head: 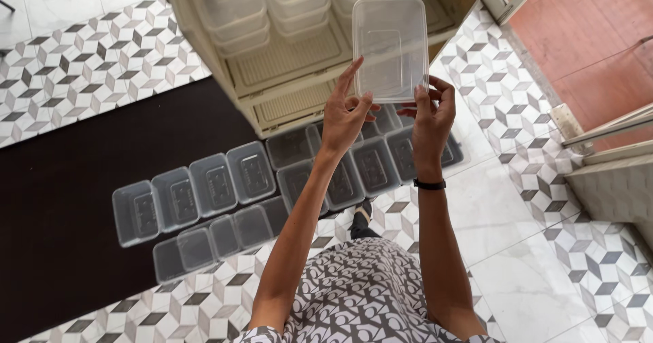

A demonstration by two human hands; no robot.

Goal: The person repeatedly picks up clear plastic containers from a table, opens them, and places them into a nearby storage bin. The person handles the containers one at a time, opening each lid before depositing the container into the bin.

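Held container (390,47) clear glossy plastic, smooth. Floor tiles (524,282) glazed, shiny. Dark mat (61,207) matt; shelf rack (286,78) beige plastic.

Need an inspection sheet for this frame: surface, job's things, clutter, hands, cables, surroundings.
Surface: dark mat on patterned tile floor.
Job's things: clear rectangular container held up in both hands; empty clear containers laid in rows on the mat and floor.
Clutter: nothing seen.
Grippers: left hand grips the container's lower left edge; right hand grips its lower right edge, black band on that wrist.
Cables: nothing seen.
Surroundings: beige rack ahead with stacked containers on it; reddish floor beyond a door frame at right.
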